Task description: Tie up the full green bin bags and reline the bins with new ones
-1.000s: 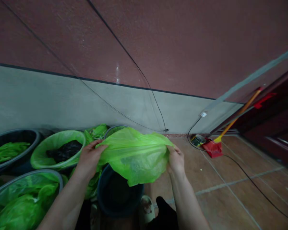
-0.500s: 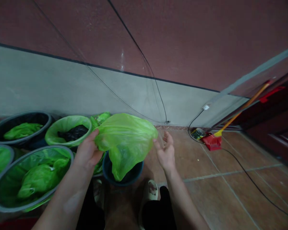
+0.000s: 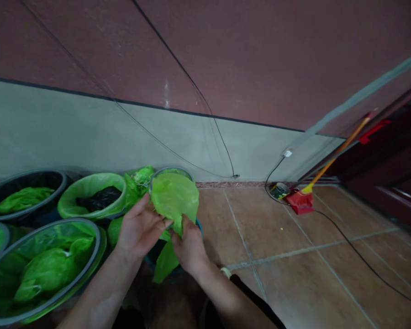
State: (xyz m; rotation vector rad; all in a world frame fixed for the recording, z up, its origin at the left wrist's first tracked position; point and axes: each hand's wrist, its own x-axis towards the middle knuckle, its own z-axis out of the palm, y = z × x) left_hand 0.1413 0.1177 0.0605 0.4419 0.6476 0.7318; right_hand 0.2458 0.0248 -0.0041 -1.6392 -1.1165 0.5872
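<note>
A thin light-green plastic bag [image 3: 174, 196] is puffed up between my hands, with a loose tail hanging below. My right hand [image 3: 192, 246] is closed around its gathered neck. Palm up, my left hand [image 3: 140, 228] lies open against the bag's left side, thumb apart and fingertips close to the gathered part. Beneath the bag stands a dark blue bucket [image 3: 150, 264], mostly hidden by the bag and my hands.
Left of me stand several bins: a grey-rimmed bin [image 3: 97, 242] with a knotted green bag, a green-lined bin [image 3: 65, 212] holding a black bag, and a dark bin [image 3: 63, 180]. A red dustpan [image 3: 300, 202] and a black cable [image 3: 356, 256] lie to the right.
My right hand has moved left toward my left hand and gathered the bag, which was spread wide between them. The bag is now narrower and rounder, its neck bunched.
</note>
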